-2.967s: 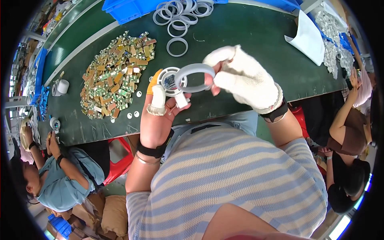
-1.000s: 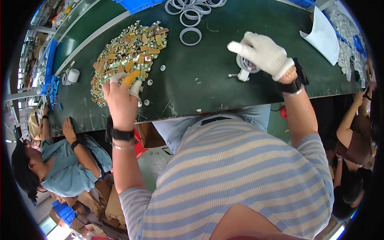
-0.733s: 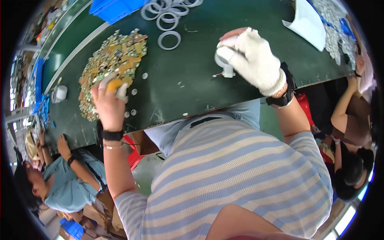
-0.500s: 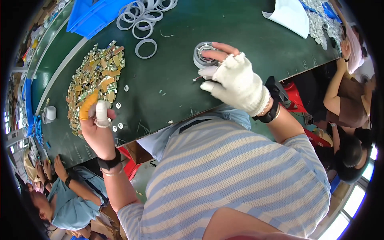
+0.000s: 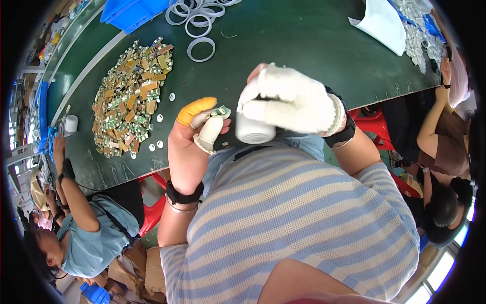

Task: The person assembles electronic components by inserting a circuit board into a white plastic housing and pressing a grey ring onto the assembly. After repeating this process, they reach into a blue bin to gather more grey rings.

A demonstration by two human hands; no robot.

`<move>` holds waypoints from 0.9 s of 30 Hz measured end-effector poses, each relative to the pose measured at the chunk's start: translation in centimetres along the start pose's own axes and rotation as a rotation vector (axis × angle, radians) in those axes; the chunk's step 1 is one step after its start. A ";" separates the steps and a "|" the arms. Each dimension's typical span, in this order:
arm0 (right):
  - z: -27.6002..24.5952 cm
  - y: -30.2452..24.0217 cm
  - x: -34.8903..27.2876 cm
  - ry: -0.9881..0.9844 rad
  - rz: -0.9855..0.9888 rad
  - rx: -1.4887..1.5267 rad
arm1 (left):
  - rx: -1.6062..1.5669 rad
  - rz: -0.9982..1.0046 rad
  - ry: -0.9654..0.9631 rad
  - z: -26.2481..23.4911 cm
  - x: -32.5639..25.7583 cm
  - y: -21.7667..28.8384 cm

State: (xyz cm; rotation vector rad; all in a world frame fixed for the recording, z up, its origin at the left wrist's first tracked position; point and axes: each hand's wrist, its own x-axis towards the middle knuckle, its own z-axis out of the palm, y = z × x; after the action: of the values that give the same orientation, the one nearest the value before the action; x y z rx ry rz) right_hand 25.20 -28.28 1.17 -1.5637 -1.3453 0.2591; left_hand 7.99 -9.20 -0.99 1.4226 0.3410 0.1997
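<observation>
Just above the striped top [image 5: 298, 202], at the near edge of the counter [image 5: 314, 50], the two hands are raised close together. The left hand [image 5: 188, 144], an orange cover on one finger and a white one on the thumb, has its digits pinched together on a small green circuit board [image 5: 221, 111]. The right hand [image 5: 291, 101], in a white glove with bare fingertips, is clamped around a white round housing [image 5: 254, 133] that hangs below its curled fingers, ridged end toward the body. The board lies just left of the housing, apart from it, its longer side seeming to slant up toward the right; the left hand is the nearer one to it, with the gloved fingers just across the gap. How the housing's hidden end faces cannot be told. Farther off to the left, small white discs [image 5: 160, 118] lie beside a broad heap of circuit boards [image 5: 129, 104], the left hand being nearer to it. Beyond, a single grey ring [image 5: 191, 50] lies near a cluster of rings [image 5: 187, 26], with a blue bin [image 5: 132, 15] beside them.
</observation>
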 end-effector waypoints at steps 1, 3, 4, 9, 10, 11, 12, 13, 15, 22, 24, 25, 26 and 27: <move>0.5 0.0 0.1 0.003 0.007 0.006 | 0.042 0.022 0.002 0.1 -0.1 0.1; 0.4 -1.4 0.9 -0.182 0.198 -0.250 | 0.050 0.019 0.000 0.4 -0.5 0.4; 0.5 -1.2 0.9 -0.183 0.197 -0.249 | 0.066 -0.006 -0.012 0.5 -0.7 0.6; 0.5 -0.9 1.1 -0.221 0.208 -0.176 | 0.070 -0.058 -0.015 0.3 -1.0 0.9; 0.6 -0.8 1.0 -0.222 0.208 -0.176 | 0.070 -0.058 -0.015 0.3 -1.1 0.9; 0.9 -0.5 0.7 -0.184 0.190 -0.180 | 0.082 -0.039 -0.010 0.3 -1.1 0.9; 1.0 -0.4 0.6 -0.146 0.172 -0.183 | 0.095 -0.020 -0.007 0.4 -1.2 0.9; 0.9 -0.5 0.6 -0.146 0.174 -0.184 | 0.094 -0.022 -0.007 0.4 -1.2 0.9; 0.7 -0.7 0.5 -0.141 0.167 -0.200 | 0.132 -0.020 0.004 0.6 -1.4 0.8; 0.7 -0.2 0.4 -0.205 0.170 -0.206 | 0.306 -0.016 0.031 0.8 -1.5 1.0; 0.9 0.4 0.3 -0.166 0.165 -0.100 | 0.316 0.000 0.015 0.7 -1.4 1.0; 0.9 0.5 0.4 -0.167 0.164 -0.100 | 0.316 0.000 0.017 0.6 -1.3 1.1; 1.0 0.6 0.4 -0.148 0.154 -0.068 | 0.268 -0.044 -0.019 0.4 -1.2 1.2; 1.0 0.6 0.4 -0.128 0.145 -0.036 | 0.221 -0.087 -0.054 0.4 -1.1 1.2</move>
State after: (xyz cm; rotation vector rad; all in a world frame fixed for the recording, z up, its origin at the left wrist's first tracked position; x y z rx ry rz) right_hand 25.05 -27.30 0.41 -1.7012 -1.3418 0.4326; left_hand 7.16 -9.73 0.39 1.6241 0.3885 0.0529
